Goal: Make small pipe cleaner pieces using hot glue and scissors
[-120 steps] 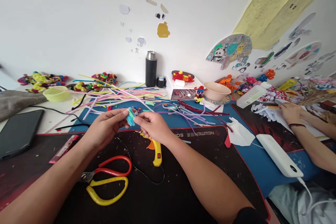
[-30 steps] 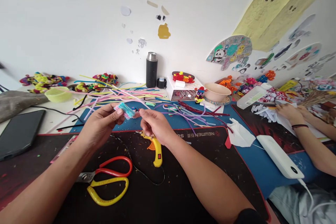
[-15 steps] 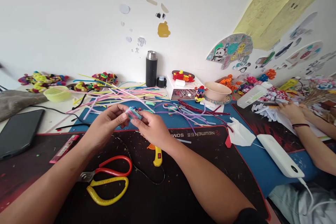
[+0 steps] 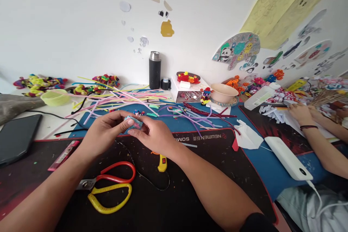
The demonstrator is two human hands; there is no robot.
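Nearest me on the dark mat lie the metal scissors with one red and one yellow loop handle; their blades run under my left forearm, so dropping that arm could press it against metal or shove them aside. Just right of the scissors curls a thin black cord; a sleeve or wrist catching it could drag whatever it feeds.

Beyond and right of the scissors, the yellow plastic glue gun with an orange trigger sits partly hidden beneath my right hand. I can't tell whether it is hot; if it is, lowering my knuckles could burn them.

Past the scissors, a small blue-and-pink fuzzy piece is raised between both my hands, pinched by the thumb and fingers of my left hand and steadied at its other end by my right. Squeezing too hard could crush or bend its soft pile; pulling unevenly could loosen any join, though my fingers hide most of it.

Farther beyond the scissors spread the long pastel fuzzy stems, where a dropped scrap might get lost. Behind them stands the black steel-topped flask; a careless long reach could topple it.
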